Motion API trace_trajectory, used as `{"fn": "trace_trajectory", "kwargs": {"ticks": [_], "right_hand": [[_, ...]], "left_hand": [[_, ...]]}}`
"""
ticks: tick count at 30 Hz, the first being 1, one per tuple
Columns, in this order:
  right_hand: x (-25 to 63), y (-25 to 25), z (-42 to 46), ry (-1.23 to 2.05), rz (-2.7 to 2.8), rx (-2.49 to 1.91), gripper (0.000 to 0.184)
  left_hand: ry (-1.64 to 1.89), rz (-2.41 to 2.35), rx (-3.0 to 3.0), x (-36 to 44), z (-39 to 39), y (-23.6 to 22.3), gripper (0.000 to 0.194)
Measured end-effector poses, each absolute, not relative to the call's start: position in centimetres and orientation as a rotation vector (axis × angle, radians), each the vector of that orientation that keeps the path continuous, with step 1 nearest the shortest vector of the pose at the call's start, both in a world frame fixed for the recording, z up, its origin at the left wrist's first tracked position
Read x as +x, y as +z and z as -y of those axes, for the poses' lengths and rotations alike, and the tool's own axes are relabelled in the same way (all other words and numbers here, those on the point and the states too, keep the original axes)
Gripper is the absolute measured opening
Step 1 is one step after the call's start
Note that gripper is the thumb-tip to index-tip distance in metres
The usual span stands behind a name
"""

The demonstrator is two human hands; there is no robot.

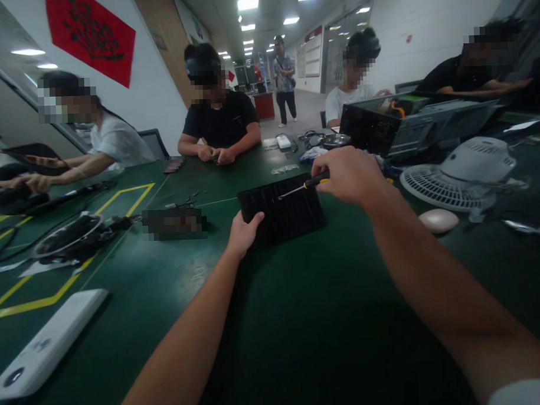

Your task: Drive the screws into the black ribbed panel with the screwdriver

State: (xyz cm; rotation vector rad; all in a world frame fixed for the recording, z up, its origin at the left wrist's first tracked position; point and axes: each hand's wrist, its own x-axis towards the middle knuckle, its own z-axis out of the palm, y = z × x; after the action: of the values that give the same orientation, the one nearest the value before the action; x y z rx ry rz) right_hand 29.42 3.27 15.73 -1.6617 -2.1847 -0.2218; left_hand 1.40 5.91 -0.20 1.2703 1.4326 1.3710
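My left hand [245, 231] grips the left edge of a flat black plastic panel [297, 212], its thumb lying over the front face. The panel is tilted up toward me above the green table and has raised ribs or compartments. In my right hand [346, 173] is a screwdriver [316, 180] with a black and yellow handle and a thin metal shaft. Its shaft points left across the panel, and the tip is at the panel's middle. Whether the tip touches the surface I cannot tell.
A grey-white fan head [461, 175] and a pale computer mouse [439, 220] lie to the right, with an opened computer case [431, 126] behind. Cables [71, 233] and a white device [49, 343] are on the left. Several people sit around the green table [300, 319].
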Motion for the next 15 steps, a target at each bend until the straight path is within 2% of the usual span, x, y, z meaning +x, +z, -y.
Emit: {"fn": "trace_trajectory", "kwargs": {"ticks": [15], "right_hand": [[29.41, 16.04, -3.05, -0.181, 2.214, -1.788, 0.025]], "left_hand": [[1.366, -1.415, 1.288, 1.18, -5.76, -0.21, 0.043]]}}
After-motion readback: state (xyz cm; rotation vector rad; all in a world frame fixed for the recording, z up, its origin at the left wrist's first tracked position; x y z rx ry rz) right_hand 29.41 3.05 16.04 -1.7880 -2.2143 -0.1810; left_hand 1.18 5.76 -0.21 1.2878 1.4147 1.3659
